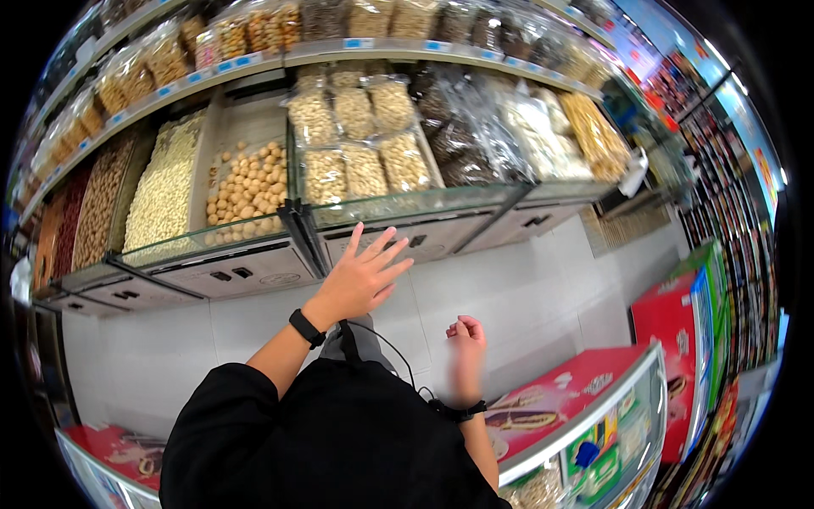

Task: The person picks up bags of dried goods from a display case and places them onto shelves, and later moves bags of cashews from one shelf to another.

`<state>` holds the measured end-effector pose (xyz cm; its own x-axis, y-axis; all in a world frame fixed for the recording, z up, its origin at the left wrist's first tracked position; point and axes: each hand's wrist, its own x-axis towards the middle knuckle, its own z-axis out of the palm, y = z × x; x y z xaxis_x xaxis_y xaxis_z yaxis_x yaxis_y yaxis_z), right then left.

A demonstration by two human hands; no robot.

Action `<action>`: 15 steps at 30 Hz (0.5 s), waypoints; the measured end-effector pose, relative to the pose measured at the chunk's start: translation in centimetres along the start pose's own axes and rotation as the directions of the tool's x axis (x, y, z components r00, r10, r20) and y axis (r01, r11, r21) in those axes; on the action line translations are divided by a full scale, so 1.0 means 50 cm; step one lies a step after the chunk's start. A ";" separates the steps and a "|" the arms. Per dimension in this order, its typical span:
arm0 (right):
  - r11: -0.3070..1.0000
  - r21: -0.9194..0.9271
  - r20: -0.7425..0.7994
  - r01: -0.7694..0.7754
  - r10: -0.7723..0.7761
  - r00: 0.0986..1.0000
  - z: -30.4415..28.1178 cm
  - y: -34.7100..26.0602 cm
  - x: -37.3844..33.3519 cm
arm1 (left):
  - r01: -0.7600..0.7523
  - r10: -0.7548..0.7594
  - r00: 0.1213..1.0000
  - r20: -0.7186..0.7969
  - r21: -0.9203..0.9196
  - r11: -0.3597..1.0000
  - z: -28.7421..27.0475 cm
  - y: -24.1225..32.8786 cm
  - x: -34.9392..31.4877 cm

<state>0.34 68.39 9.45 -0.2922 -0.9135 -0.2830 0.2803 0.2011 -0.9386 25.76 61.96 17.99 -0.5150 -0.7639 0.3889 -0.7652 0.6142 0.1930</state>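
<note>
My left hand [363, 276] reaches out in front of the bins with its fingers spread and nothing in it. A black band circles that wrist. Closest to its fingertips is the glass front of a bin holding clear bags of pale nuts or beans [365, 170]. To the left of these bags lie loose round tan nuts [248, 187] in a partly filled bin. My right hand [466, 360] hangs lower, beside my body and over the floor. Blur covers much of it; its fingertips look bent, and I see no object there. A dark band and a thin black cable show at the right wrist.
Further left are bins of pale kernels [165, 178] and brown nuts [103, 199]. A shelf edge [365, 53] carries more bagged goods above. Dark bags [466, 136] and yellow sticks [595, 136] lie right. A red-sided glass-topped freezer [560, 390] stands behind my right arm.
</note>
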 end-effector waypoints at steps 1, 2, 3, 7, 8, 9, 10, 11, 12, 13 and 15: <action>0.999 -0.037 0.033 -0.008 0.009 0.999 0.035 0.000 0.027 | 0.027 -0.027 1.000 0.010 0.010 1.000 -0.002 -0.028 0.011; 0.996 -0.075 0.061 -0.042 0.047 0.997 0.062 0.004 0.057 | 0.040 -0.040 0.999 0.001 0.003 0.999 -0.002 -0.055 0.023; 0.993 -0.107 0.093 -0.052 0.062 0.994 0.092 0.008 0.087 | 0.035 -0.035 0.999 -0.002 -0.004 0.999 0.005 -0.087 0.036; 0.968 -0.229 0.143 -0.107 0.143 0.979 0.197 0.016 0.212 | 0.014 -0.015 1.000 -0.002 -0.066 0.998 0.037 -0.215 0.099; 0.958 -0.257 0.137 -0.127 0.166 0.977 0.220 0.018 0.244 | 0.015 -0.015 1.000 0.002 -0.092 0.996 0.046 -0.245 0.116; 0.959 -0.262 0.158 -0.108 0.153 0.975 0.236 0.020 0.275 | 0.018 -0.017 1.000 0.006 -0.121 0.992 0.055 -0.272 0.133; 0.959 -0.268 0.180 -0.088 0.140 0.974 0.252 0.022 0.307 | 0.013 -0.011 1.000 0.014 -0.142 0.990 0.063 -0.301 0.149; 0.960 -0.273 0.201 -0.069 0.127 0.971 0.268 0.020 0.337 | 0.017 -0.012 0.999 0.031 -0.152 0.988 0.073 -0.328 0.167; 0.956 -0.284 0.190 -0.074 0.132 0.973 0.288 0.018 0.363 | 0.024 -0.015 0.998 0.054 -0.154 0.988 0.079 -0.352 0.179; 0.952 -0.295 0.180 -0.079 0.137 0.974 0.308 0.013 0.391 | 0.030 -0.018 0.997 0.078 -0.156 0.987 0.086 -0.373 0.190; 0.941 -0.333 0.168 -0.060 0.122 0.978 0.341 0.006 0.435 | 0.064 -0.051 0.996 0.080 -0.169 0.984 0.103 -0.404 0.207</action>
<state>9.68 42.54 6.40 -0.0977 -0.9286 -0.3579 -0.0233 0.3616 -0.9320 33.89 40.63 13.49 -0.5042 -0.8077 0.3056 -0.7204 0.5886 0.3670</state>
